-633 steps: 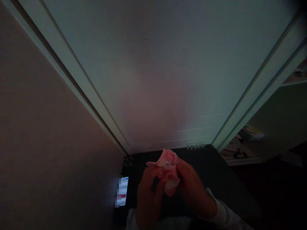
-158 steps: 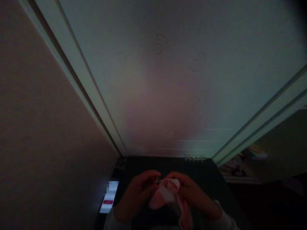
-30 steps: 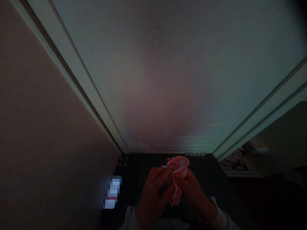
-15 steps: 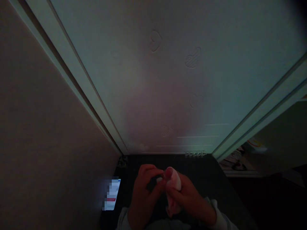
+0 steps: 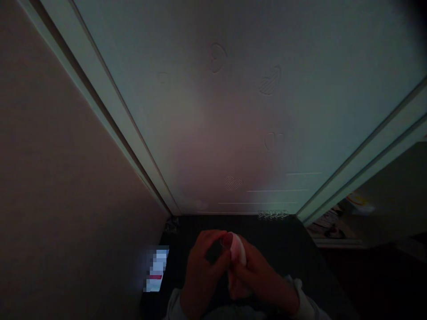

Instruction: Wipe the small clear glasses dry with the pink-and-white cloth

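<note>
A small pink and white item (image 5: 237,253), like a tube or rolled cloth, stands out in dim light at the bottom centre. My right hand (image 5: 258,271) is wrapped round it from the right. On its left side, the thumb and forefinger of my left hand (image 5: 204,266) pinch at its reddish upper end, with a dark gap between them. The exact kind of item is too dark to make out. Both hands are over a dark surface (image 5: 280,244).
A lit phone (image 5: 156,270) lies at the left edge of the dark surface, beside a wall (image 5: 66,178). A pale panel with embossed hearts (image 5: 233,111) rises ahead. A clear beaded object (image 5: 273,214) sits at its foot. Shelf items (image 5: 358,203) show at the right.
My left fingers have closed in on the upper end of the pink and white item, which has shifted slightly left. The white bit between my left fingers no longer shows.
</note>
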Demonstrator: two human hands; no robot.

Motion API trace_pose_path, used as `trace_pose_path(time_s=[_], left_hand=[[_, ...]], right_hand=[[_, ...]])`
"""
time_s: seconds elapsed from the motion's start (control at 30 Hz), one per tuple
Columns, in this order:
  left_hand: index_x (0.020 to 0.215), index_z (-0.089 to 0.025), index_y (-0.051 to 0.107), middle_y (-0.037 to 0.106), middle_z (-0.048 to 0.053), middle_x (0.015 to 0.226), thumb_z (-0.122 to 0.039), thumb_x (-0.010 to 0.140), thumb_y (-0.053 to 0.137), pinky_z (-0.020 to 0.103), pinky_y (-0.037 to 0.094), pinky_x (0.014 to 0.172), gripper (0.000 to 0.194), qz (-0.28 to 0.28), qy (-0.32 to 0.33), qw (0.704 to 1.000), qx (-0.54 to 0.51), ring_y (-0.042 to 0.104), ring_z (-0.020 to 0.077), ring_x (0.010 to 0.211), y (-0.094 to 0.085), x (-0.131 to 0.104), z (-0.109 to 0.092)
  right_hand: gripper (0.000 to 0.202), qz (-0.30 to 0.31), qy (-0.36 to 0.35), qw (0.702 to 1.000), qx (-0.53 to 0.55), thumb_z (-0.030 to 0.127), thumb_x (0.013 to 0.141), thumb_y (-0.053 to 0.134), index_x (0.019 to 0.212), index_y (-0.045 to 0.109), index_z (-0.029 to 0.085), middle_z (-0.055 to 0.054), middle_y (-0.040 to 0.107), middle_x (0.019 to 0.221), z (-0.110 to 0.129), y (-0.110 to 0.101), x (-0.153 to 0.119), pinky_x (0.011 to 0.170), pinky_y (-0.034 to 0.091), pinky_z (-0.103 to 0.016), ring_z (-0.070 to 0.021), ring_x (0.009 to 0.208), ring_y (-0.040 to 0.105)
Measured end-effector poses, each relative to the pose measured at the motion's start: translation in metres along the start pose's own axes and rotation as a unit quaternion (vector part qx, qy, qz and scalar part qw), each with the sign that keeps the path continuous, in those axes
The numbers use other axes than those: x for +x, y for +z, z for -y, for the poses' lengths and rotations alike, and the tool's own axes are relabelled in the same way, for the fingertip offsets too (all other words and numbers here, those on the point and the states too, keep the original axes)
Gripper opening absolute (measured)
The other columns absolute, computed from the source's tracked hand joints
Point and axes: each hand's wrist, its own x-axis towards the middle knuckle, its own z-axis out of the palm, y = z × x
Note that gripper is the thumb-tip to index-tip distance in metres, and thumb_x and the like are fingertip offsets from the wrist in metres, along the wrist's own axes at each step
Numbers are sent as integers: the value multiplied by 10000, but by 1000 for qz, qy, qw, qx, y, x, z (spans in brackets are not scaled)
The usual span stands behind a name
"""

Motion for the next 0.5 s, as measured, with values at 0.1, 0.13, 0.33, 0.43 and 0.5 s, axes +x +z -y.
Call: trace_pose_path(time_s=[0.1, 0.13, 0.33, 0.43, 0.5], left_hand=[[880, -187, 681, 683, 52, 874, -246, 690, 660, 331, 477, 743, 200, -22, -68, 996, -49, 618, 215, 815, 2, 2, 1], [882, -184, 675, 689, 51, 867, -270, 694, 667, 322, 484, 732, 207, -26, -88, 993, -73, 623, 210, 805, 3, 2, 1], [887, -168, 649, 711, 45, 841, -290, 690, 704, 279, 519, 701, 238, -22, -122, 977, -173, 657, 190, 784, 6, 3, 2], [936, -177, 639, 712, 41, 873, -280, 714, 694, 268, 521, 723, 251, -22, -117, 976, -184, 662, 180, 814, 7, 2, 6], [976, -187, 629, 709, 36, 889, -277, 722, 689, 263, 524, 731, 277, -28, -117, 974, -190, 662, 175, 830, 6, 2, 9]], right_hand=[[392, -39, 28, 999, 5, 254, 860, 500, 1237, 413, 193, -101, 570, 1161, -6, 1, -3, 902, 450, -349, -215, 1046, 567], [431, -50, 38, 998, 4, 262, 862, 507, 1267, 373, 201, -106, 546, 1204, -8, 1, -4, 925, 438, -354, -216, 1080, 552], [398, -85, 54, 995, 18, 277, 853, 537, 1218, 395, 206, -90, 578, 1118, -14, 6, -5, 869, 477, -346, -213, 997, 587], [361, -71, 36, 997, 7, 291, 881, 498, 1228, 438, 211, -108, 554, 1186, -11, 5, -4, 884, 469, -357, -226, 1045, 568], [382, -71, 2, 997, -22, 307, 884, 494, 1255, 453, 222, -116, 498, 1281, -9, 3, -4, 941, 429, -373, -246, 1135, 512]])
